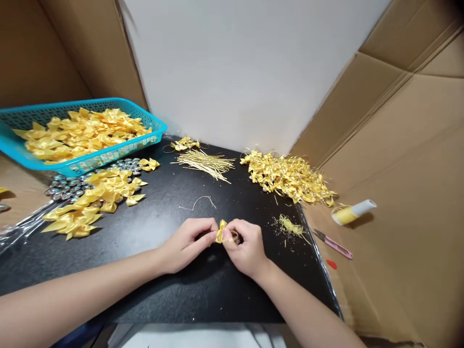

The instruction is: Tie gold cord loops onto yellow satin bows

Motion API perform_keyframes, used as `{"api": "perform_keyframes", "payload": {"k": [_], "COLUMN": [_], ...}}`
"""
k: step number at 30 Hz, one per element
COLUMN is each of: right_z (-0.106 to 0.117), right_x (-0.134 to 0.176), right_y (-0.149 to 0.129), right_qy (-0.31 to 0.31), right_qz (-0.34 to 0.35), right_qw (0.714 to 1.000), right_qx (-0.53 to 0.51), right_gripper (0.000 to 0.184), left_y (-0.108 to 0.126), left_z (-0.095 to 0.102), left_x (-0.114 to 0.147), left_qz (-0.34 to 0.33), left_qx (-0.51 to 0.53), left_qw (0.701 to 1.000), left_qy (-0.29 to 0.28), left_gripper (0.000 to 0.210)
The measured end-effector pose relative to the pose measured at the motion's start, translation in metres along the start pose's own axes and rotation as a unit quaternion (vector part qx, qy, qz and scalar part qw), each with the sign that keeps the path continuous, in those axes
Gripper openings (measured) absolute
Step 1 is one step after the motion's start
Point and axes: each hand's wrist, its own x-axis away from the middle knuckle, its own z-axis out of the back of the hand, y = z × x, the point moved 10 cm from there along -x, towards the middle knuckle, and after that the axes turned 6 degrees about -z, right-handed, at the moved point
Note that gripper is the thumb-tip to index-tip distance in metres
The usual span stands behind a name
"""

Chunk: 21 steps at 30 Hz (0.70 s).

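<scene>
A small yellow bow (220, 233) is held over the black surface (174, 290), pinched at one side by the left hand (190, 244) and at the other by the right hand (248, 246). It could be creased or twisted if pulled unevenly. Just beyond the hands, a loose strand (199, 199) could be snagged by a straying finger. Near the right hand, thread scraps (290, 226) could be picked up by the ribbon if it were dragged there.
</scene>
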Motion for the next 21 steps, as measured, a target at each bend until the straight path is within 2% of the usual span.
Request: {"api": "perform_keyframes", "payload": {"k": [3,5,11,17,21], "right_z": [0.0,0.0,-0.009,-0.008,-0.012], "right_x": [0.002,0.002,0.0,-0.002,-0.007], "right_y": [-0.002,-0.001,0.01,0.014,0.022], "right_qy": [0.031,0.03,-0.035,-0.035,-0.054], "right_qz": [0.013,0.014,-0.047,-0.063,-0.093], "right_qw": [0.999,0.999,0.998,0.997,0.992], "right_qx": [0.035,0.036,-0.009,-0.039,-0.073], "right_gripper": [0.025,0.026,0.028,0.026,0.024], "left_y": [0.001,-0.003,-0.01,-0.013,-0.017], "left_z": [0.004,0.001,-0.001,0.0,0.002], "left_x": [0.002,0.004,0.003,-0.002,0.001], "left_qz": [-0.022,-0.013,0.021,0.026,0.022], "left_qx": [-0.047,-0.059,-0.066,-0.024,0.007], "left_qw": [0.998,0.998,0.998,0.999,0.999], "left_qy": [0.028,0.02,-0.007,-0.04,-0.031], "left_gripper": [0.019,0.018,0.022,0.025,0.023]}}
